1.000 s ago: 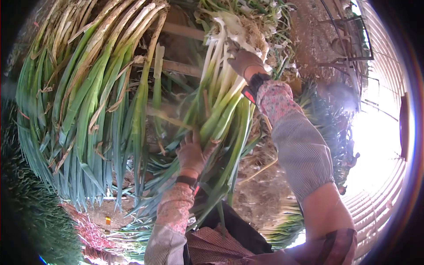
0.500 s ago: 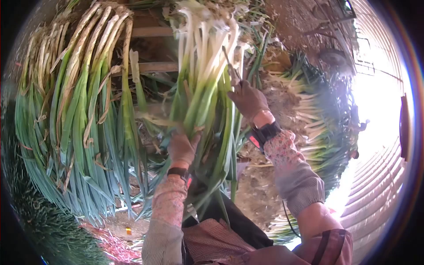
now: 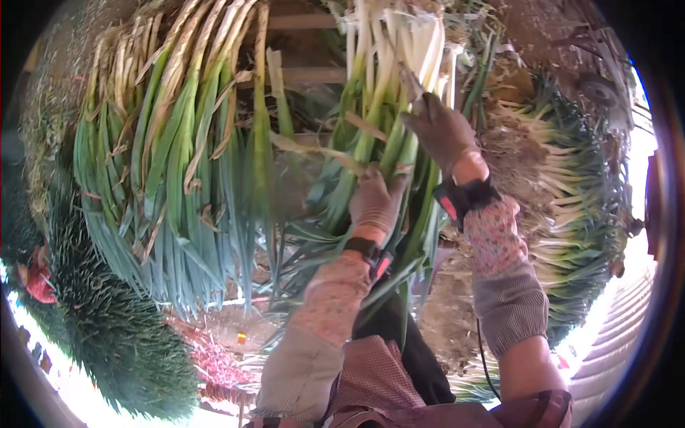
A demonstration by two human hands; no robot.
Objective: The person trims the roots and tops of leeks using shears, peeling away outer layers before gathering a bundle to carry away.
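A bunch of long green onions (image 3: 371, 93) with white stems lies in front of me, roots at the top and green leaves hanging toward my body. Gloved, my left hand (image 3: 374, 203) closes on the green leaves of this bunch. A withered yellowish leaf (image 3: 317, 150) stretches leftward from its fingertips. My right hand (image 3: 444, 132), gloved too, grips a knife (image 3: 410, 80) whose blade points up and left over the pale stems. Its handle is mostly hidden in the fist.
To the left, untrimmed green onions (image 3: 178, 143) with brown, dry outer leaves lie over slatted wooden bars (image 3: 314, 75). On the right, rows of onions (image 3: 571, 207) rest on the soil. Pink ties (image 3: 217, 360) and a dark green heap (image 3: 118, 335) are at lower left.
The view has shifted left, so everything sits further right and slightly higher or lower. My left hand has moved up the leaves, nearer the right hand. The knife remains in the right hand.
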